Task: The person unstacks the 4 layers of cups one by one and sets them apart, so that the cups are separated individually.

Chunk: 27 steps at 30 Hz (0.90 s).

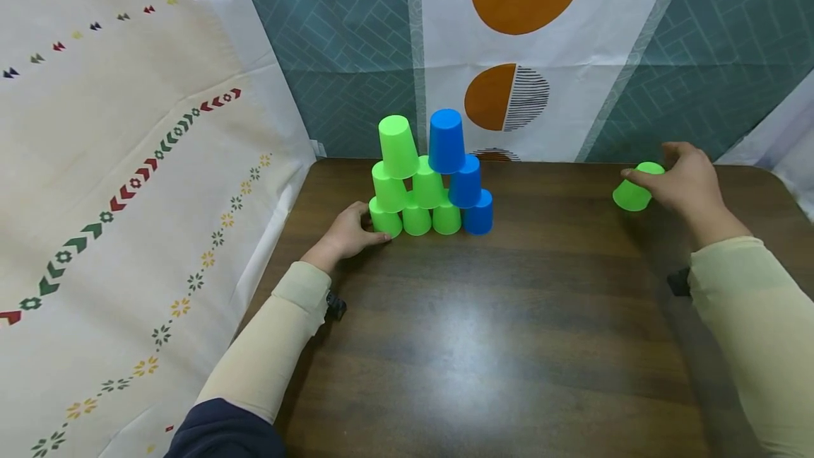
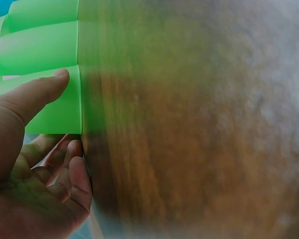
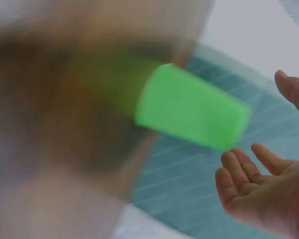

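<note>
Upside-down cups stand stacked in tiers near the table's back edge, green ones on the left and blue cups [image 1: 466, 181] on the right. A green cup [image 1: 397, 147] and a blue cup [image 1: 447, 141] top the stack. My left hand [image 1: 346, 233] holds the bottom-left green cup [image 1: 385, 220]; the left wrist view shows the thumb across its front, the other fingers curled at its side. Far to the right, a lone green cup [image 1: 631, 196] stands upside down. My right hand [image 1: 689, 186] is beside it, fingers relaxed and apart from the cup [image 3: 189, 107] in the right wrist view.
The brown wooden table [image 1: 509, 345] stretches in front of the stack. Behind it hangs a teal and white patterned cloth [image 1: 356, 55]. A white cloth with printed motifs [image 1: 159, 196] hangs along the left side.
</note>
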Each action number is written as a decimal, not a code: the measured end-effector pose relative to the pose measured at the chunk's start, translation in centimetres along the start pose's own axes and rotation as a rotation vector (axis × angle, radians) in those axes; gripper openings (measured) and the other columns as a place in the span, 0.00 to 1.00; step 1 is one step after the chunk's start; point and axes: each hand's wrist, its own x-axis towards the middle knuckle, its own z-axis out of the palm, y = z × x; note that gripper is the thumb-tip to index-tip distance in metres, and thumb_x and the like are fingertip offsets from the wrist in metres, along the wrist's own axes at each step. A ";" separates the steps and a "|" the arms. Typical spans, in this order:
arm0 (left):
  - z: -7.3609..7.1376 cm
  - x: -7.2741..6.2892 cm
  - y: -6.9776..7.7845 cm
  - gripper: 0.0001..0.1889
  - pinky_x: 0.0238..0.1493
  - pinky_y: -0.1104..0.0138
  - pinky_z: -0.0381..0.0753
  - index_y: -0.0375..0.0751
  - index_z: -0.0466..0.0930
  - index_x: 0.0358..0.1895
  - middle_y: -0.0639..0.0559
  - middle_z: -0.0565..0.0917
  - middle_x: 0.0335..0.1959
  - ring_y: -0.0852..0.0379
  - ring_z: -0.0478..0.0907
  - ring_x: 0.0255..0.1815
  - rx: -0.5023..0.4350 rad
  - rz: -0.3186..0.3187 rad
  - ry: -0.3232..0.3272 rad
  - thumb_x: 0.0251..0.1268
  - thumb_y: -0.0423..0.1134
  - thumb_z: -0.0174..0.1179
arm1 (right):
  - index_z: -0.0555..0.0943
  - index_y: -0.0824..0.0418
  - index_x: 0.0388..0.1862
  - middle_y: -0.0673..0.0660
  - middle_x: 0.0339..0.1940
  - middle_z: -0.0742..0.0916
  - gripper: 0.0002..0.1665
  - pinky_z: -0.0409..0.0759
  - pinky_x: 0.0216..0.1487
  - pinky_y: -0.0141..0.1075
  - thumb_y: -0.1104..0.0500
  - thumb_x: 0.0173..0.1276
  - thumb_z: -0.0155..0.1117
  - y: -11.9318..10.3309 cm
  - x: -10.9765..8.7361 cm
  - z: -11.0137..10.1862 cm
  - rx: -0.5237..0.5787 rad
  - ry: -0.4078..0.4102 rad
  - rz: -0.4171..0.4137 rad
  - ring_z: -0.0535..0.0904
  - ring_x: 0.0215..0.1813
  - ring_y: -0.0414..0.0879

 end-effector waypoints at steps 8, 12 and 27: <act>-0.1 0.0 0.2 0.34 0.65 0.53 0.76 0.35 0.77 0.67 0.44 0.77 0.59 0.45 0.76 0.62 0.005 -0.001 -0.004 0.61 0.46 0.78 | 0.53 0.62 0.86 0.65 0.84 0.62 0.60 0.63 0.73 0.68 0.32 0.70 0.66 -7.7 -1.8 0.1 0.075 -0.022 -0.139 0.55 0.82 0.66; 0.0 0.1 0.0 0.34 0.65 0.53 0.76 0.35 0.77 0.67 0.43 0.77 0.59 0.45 0.76 0.62 0.001 0.015 0.002 0.61 0.45 0.79 | 0.61 0.59 0.84 0.63 0.81 0.68 0.53 0.67 0.71 0.65 0.35 0.71 0.69 -10.8 -2.6 1.1 0.140 -0.044 -0.200 0.61 0.81 0.62; 0.0 0.2 -0.2 0.33 0.64 0.53 0.77 0.35 0.78 0.64 0.44 0.77 0.57 0.45 0.77 0.60 0.001 0.009 0.012 0.60 0.46 0.80 | 0.70 0.60 0.78 0.60 0.75 0.76 0.43 0.65 0.77 0.53 0.45 0.71 0.74 -17.6 -3.3 5.3 0.281 -0.115 -0.374 0.70 0.76 0.57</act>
